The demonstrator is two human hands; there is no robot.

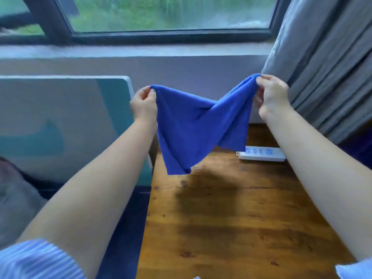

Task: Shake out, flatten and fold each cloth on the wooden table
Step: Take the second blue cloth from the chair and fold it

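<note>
A blue cloth (193, 125) hangs in the air above the far end of the wooden table (231, 218). My left hand (144, 104) pinches its upper left corner. My right hand (271, 95) pinches the bunched upper right corner, held a little higher. The cloth sags in the middle and is twisted, with its lowest tip dangling just over the table near the left edge. Its shadow falls on the wood below.
A white power strip (261, 154) lies at the far right of the table. Grey curtains (330, 63) hang at the right. A teal and white board (66, 125) stands left of the table, under the window (161, 15).
</note>
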